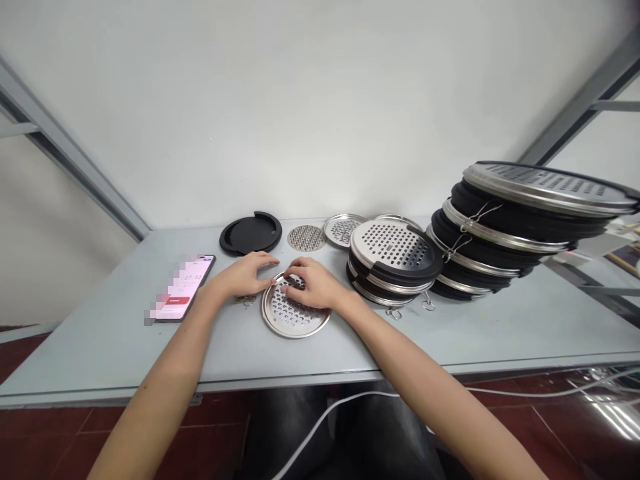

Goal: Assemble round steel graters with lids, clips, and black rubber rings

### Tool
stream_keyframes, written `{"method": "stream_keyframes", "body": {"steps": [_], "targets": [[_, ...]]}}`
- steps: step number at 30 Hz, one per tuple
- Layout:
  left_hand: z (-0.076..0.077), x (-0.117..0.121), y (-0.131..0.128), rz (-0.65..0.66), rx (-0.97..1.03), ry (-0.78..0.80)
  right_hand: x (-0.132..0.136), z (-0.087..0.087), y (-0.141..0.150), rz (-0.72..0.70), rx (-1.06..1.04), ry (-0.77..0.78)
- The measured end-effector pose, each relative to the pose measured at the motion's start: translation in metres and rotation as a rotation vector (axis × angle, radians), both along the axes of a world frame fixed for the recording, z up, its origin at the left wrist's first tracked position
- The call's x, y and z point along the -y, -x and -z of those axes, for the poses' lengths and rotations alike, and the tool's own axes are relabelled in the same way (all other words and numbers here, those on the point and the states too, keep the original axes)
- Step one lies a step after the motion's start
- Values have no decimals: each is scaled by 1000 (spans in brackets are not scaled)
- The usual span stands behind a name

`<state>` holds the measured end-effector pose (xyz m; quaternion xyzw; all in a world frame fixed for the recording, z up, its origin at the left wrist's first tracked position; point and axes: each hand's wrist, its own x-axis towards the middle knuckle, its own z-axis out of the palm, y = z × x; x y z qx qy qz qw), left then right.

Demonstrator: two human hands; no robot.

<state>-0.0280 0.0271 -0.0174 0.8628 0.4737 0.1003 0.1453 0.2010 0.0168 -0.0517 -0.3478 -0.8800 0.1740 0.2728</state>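
A round metal grater disc (293,320) with rows of raised holes lies flat near the table's front edge, its rim seemingly doubled at the left. My left hand (249,273) is at the disc's upper left, thumb and fingers spread, with the thumb tip close to the rim. Over the disc's upper right part is my right hand (313,283), its fingers bent and the thumb apart from them; the fingertips rest at the perforated surface. I see nothing held in either hand. Small wire rings (245,301) lie under my left wrist, partly hidden.
Behind are a black round holder (251,233), a loose perforated disc (306,238) and a rimmed grater disc (343,230). To the right stand a short stack of graters (395,257) and a tall leaning stack (505,230). A phone (185,288) lies left on the grey table (125,360).
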Motion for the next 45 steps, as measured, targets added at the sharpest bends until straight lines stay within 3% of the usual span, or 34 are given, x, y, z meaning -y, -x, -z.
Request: {"method": "stream_keyframes", "body": {"steps": [5, 12, 16, 21, 24, 37, 45], "targets": [[9, -4, -3, -9, 4, -76, 0, -2, 0, -44, 5, -25], [14, -3, -19, -130, 160, -200, -5, 3, 4, 107, -206, 31], [3, 5, -26, -21, 186, -206, -4, -2, 6, 199, -451, 69], [-11, 27, -41, 145, 76, -149, -1, -7, 5, 234, -702, 198], [-13, 40, -49, 166, 31, -92, -2, -8, 5, 248, -786, 251], [-9, 49, -51, 202, -81, -22, -9, -2, 3, 326, -720, 253], [0, 36, -46, 213, -20, -49, -4, -12, 2, 351, -764, 153]]}}
